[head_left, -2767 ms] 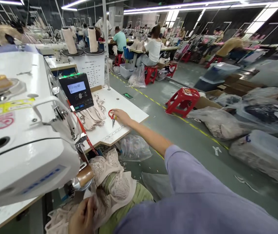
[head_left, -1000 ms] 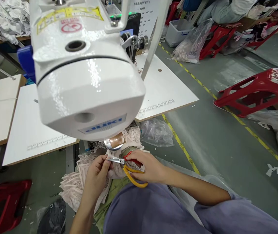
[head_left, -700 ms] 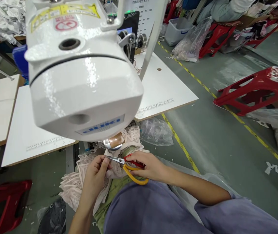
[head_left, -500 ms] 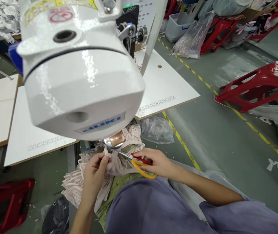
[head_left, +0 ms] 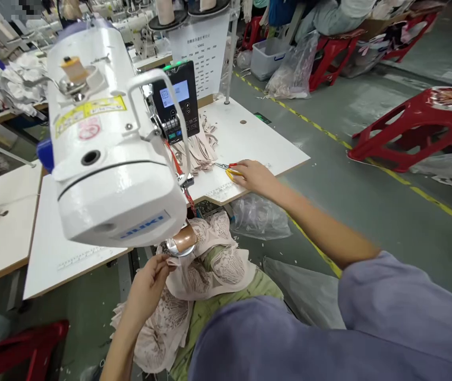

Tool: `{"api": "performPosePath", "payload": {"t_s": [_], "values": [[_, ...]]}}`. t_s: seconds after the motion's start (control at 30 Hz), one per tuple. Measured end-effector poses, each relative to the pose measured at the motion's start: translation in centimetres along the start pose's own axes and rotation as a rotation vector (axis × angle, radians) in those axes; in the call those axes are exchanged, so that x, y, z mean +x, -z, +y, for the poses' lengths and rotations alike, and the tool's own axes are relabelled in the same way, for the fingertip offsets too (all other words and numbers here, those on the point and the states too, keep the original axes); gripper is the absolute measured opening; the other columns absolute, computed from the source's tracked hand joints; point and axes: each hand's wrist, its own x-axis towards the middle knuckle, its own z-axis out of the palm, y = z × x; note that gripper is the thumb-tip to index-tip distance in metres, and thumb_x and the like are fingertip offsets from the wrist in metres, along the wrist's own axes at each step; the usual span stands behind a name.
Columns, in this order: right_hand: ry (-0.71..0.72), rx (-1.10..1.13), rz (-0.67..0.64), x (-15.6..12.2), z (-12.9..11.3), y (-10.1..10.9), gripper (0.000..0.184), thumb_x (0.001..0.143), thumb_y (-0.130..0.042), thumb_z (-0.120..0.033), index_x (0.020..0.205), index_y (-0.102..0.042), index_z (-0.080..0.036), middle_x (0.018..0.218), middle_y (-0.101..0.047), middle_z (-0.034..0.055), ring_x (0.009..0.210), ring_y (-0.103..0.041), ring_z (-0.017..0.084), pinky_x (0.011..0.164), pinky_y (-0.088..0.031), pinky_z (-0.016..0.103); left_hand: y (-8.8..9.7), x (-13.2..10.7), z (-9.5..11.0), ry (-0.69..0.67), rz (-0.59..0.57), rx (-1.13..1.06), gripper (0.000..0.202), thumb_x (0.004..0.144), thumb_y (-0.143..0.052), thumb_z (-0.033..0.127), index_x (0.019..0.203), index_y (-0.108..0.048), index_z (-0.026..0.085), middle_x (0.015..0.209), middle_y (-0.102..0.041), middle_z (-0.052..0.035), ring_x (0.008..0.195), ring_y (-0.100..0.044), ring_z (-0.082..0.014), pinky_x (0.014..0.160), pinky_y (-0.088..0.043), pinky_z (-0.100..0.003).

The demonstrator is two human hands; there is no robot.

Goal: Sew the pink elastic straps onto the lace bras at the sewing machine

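Note:
My left hand [head_left: 148,288] pinches the edge of a pale pink lace bra [head_left: 228,264] beside the metal arm end of the white sewing machine [head_left: 118,193]. The bra hangs below the machine head over green cloth on my lap. Out to the right, my right hand [head_left: 255,178] holds scissors [head_left: 223,165] with red and yellow handles at the white table [head_left: 265,135]. Their blades point left toward a bundle of pale fabric strips [head_left: 197,153]. More lace pieces [head_left: 158,338] lie below my left forearm.
A control panel [head_left: 176,100] stands on the table behind the machine, in front of a printed sheet [head_left: 205,53]. Red stools [head_left: 412,127] and a plastic bin [head_left: 269,58] are on the floor to the right. A clear plastic bag [head_left: 259,217] lies beneath the table edge.
My right hand has carried the scissors from the bra forward and up to the table by the strips. My left hand stays at the bra's edge. The view has tilted upward.

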Motion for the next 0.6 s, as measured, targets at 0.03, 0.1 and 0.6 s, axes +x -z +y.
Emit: {"api": "performPosePath", "payload": {"t_s": [0.03,0.1,0.6], "values": [[-0.004,0.098,0.037,-0.8,-1.1,-0.2,0.036,0.096,-0.048,-0.029,0.125,-0.063,-0.012,0.121,-0.065,0.0183,0.107,-0.061,0.029,0.089,-0.047,0.042,0.0,0.0,-0.2,-0.036,0.032,0.065,0.027,0.099,-0.039,0.032,0.112,-0.059,0.019,0.086,-0.076,-0.0047,0.080,-0.072,-0.0178,0.067,-0.055,-0.026],[0.018,0.353,0.020,-3.8,-4.1,-0.7,0.035,0.098,-0.047,-0.034,0.122,-0.064,-0.016,0.118,-0.066,0.0150,0.106,-0.061,0.027,0.091,-0.048,0.042,-0.6,-0.2,-0.2,-0.080,0.115,0.165,0.025,0.098,-0.041,0.032,0.100,-0.063,0.020,0.087,-0.074,-0.0077,0.080,-0.070,-0.0216,0.068,-0.053,-0.032],[-0.201,1.477,-0.173,-11.0,-17.3,-2.3,0.036,0.093,-0.055,-0.054,0.092,-0.058,-0.017,0.077,-0.055,0.0001,0.067,-0.051,0.012,0.061,-0.042,0.024,-4.8,0.1,9.3,-0.036,0.320,-0.244,0.038,0.102,-0.034,0.031,0.065,-0.037,0.023,0.054,-0.044,0.0056,0.047,-0.046,-0.0093,0.047,-0.034,-0.020]]}}
